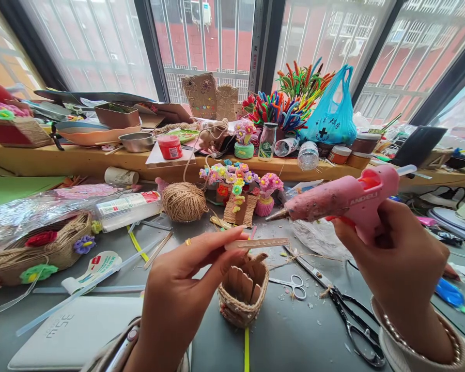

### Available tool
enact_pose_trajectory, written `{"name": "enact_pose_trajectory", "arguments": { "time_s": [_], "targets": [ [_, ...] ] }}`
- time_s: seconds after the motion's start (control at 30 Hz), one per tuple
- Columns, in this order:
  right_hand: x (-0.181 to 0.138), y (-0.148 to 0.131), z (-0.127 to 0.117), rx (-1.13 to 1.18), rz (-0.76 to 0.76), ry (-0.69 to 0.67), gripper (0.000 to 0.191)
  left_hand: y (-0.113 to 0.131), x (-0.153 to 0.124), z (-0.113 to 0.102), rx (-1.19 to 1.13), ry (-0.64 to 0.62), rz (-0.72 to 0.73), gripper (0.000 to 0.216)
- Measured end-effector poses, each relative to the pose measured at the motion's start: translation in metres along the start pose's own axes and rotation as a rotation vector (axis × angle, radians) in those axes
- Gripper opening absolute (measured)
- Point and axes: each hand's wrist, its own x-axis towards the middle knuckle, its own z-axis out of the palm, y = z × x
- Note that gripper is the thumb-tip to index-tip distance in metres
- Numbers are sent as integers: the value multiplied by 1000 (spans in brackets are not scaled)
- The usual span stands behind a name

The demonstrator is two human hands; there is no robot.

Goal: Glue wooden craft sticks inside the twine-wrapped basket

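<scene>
My left hand (pixel 191 274) pinches a short flat wooden stick (pixel 269 242) between thumb and fingers, with what looks like glue along its upper face. In my right hand (pixel 399 258) is a pink hot glue gun (pixel 333 199), its metal nozzle pointing left, just above and apart from the stick's right end. Below the stick, a small twine-wrapped basket (pixel 243 310) lined with wooden sticks stands on the grey table. Small silver scissors (pixel 294 285) lie right of the basket, and large black-handled scissors (pixel 349 315) lie under my right hand.
Behind my hands sit a ball of twine (pixel 184 201) and crocheted flowers (pixel 232 175). A white box-like device (pixel 77 330) and clear glue sticks (pixel 89 289) lie at left. Along the sill stand a glass bottle (pixel 267 142), pipe cleaners (pixel 275 111) and a blue plastic bag (pixel 333 113).
</scene>
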Motion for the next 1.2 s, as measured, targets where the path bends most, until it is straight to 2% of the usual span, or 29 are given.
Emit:
{"name": "enact_pose_trajectory", "arguments": {
  "time_s": [0.27,0.47,0.63,0.87,1.2],
  "targets": [
    [-1,-11,-11,20,-20,-30,31,-6,-4,-5,184,-33,237,44],
    [-5,-18,-15,46,-64,-44,27,-3,-7,-4,254,17,347,51],
    [-7,-21,-14,46,-73,-54,24,-1,-8,-2,274,29,369,55],
    [-7,-24,-16,50,-80,-78,23,1,-9,-1,251,38,319,51],
    [-9,-22,-13,69,-82,-81,21,0,-9,-2,260,-7,352,54]
  ]
}}
